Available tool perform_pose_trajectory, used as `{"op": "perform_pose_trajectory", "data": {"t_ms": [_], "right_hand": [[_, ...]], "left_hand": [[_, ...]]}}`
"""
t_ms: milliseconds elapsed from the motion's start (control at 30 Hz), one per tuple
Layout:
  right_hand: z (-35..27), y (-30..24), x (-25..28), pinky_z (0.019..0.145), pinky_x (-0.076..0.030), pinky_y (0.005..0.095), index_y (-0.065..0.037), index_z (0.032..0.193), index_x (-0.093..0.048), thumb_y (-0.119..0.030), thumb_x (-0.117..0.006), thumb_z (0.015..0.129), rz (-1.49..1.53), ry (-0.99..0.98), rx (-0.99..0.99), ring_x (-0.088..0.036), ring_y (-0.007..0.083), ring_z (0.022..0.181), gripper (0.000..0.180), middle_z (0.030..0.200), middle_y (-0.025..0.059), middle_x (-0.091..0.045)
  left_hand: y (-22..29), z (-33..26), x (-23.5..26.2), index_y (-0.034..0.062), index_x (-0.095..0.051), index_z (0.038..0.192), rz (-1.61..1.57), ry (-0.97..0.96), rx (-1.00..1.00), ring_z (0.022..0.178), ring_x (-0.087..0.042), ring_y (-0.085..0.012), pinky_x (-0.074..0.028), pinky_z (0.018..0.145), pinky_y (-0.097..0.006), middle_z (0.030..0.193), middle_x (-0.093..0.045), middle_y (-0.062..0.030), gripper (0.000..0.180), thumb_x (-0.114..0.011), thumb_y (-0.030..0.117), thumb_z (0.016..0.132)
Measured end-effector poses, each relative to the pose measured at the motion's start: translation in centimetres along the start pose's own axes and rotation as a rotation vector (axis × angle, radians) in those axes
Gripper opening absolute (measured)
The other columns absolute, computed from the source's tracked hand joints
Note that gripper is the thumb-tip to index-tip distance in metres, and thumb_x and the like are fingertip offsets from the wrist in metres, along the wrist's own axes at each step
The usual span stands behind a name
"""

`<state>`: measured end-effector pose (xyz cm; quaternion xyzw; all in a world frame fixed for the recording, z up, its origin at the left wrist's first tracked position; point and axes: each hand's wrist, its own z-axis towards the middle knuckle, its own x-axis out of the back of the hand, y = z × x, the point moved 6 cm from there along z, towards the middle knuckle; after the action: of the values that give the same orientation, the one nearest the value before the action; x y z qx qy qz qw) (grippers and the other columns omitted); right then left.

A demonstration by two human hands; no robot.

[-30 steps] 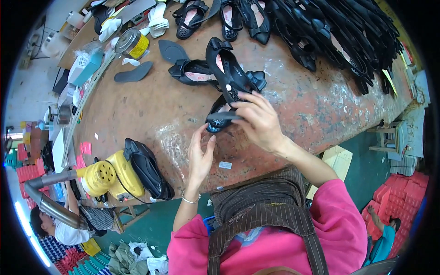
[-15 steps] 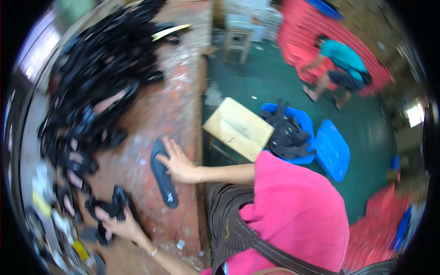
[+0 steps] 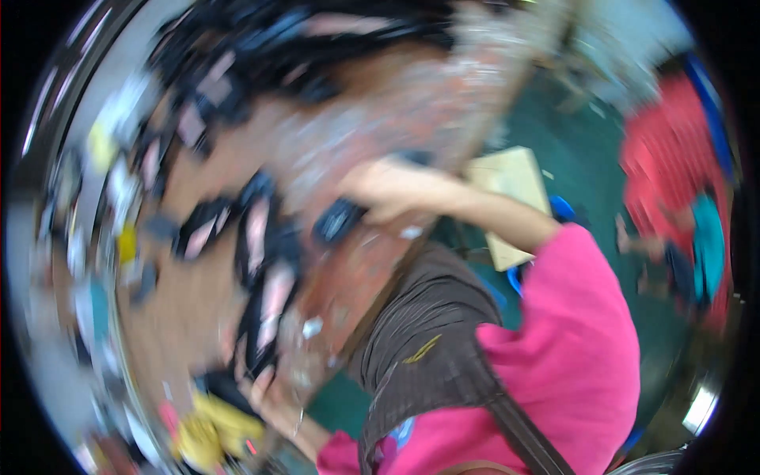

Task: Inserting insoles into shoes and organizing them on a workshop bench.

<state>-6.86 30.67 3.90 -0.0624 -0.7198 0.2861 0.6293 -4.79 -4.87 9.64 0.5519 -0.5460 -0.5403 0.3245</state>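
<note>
My left hand (image 3: 271,398), with a thin bracelet at the wrist, is at the near end of a black sandal upper with pink lining (image 3: 273,305). Its fingers look pinched on that end, though blurred. My right hand (image 3: 388,186), smeared by motion, lies across the middle of a dark flat sandal sole (image 3: 336,222). Both ends of the sole show past the hand, and its fingers seem wrapped on it. Another black-and-pink upper (image 3: 202,229) lies farther left on the worn reddish table (image 3: 348,285).
A large heap of black uppers (image 3: 317,32) covers the far part of the table. Yellow things (image 3: 210,427) and mixed clutter line its left side. Past the table edge stand a pale wooden stool (image 3: 511,194) and a blue container (image 3: 562,207). A person in teal (image 3: 704,245) crouches by red sheeting (image 3: 665,150).
The whole view has swung round, so the table now runs diagonally. My left hand has moved nearer my body along the uppers. My right hand has shifted to the sole's middle.
</note>
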Motion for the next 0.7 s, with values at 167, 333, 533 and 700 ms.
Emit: {"op": "perform_pose_trajectory", "data": {"t_ms": [167, 333, 533, 700], "right_hand": [[-1.2, 1.1, 4.7, 0.102, -0.042, 0.0374, -0.002, 0.129, -0.059, -0.009, -0.052, 0.089, 0.247, 0.431, -0.119, -0.057, 0.0320, 0.118, 0.041, 0.126, 0.0168, -0.061], [0.0, -5.8, 1.1, 0.099, -0.042, 0.0382, -0.001, 0.131, -0.057, -0.014, -0.060, 0.088, 0.262, 0.231, 0.049, -0.057, 0.0269, 0.109, 0.046, 0.125, 0.0171, -0.060], [2.0, -16.9, -7.0, 0.097, -0.043, 0.0457, -0.007, 0.113, -0.070, -0.009, -0.078, 0.066, 0.094, -0.047, 0.523, -0.056, 0.0309, 0.111, 0.047, 0.125, 0.0135, -0.058], [3.6, -19.0, -8.9, 0.097, -0.044, 0.0443, -0.007, 0.104, -0.074, -0.005, -0.077, 0.066, 0.283, -0.045, 0.471, -0.058, 0.0314, 0.111, 0.039, 0.121, 0.0123, -0.063]], "left_hand": [[-7.4, -3.2, 3.5, 0.0037, -0.036, 0.149, 0.390, -0.223, 0.110, 0.133, -0.047, -0.0250, -0.035, 0.112, -0.038, 0.141, -0.052, -0.0134, 0.093, -0.082, 0.005, 0.067], [-8.4, -6.9, 7.8, 0.0022, -0.050, 0.138, 0.422, 0.380, -0.186, 0.119, -0.056, -0.0190, -0.047, 0.100, -0.034, 0.128, -0.060, -0.0124, 0.064, -0.073, -0.005, 0.079], [-13.0, -10.8, 6.6, -0.0019, -0.061, 0.122, 0.388, 0.783, -0.014, 0.078, -0.057, -0.0086, -0.054, 0.061, -0.021, 0.101, -0.054, -0.0062, 0.037, -0.072, 0.002, 0.086], [-12.4, -9.4, 5.6, 0.0001, -0.057, 0.133, 0.387, 0.823, -0.024, 0.087, -0.054, -0.0107, -0.052, 0.069, -0.022, 0.105, -0.046, -0.0049, 0.056, -0.079, 0.009, 0.082]]}}
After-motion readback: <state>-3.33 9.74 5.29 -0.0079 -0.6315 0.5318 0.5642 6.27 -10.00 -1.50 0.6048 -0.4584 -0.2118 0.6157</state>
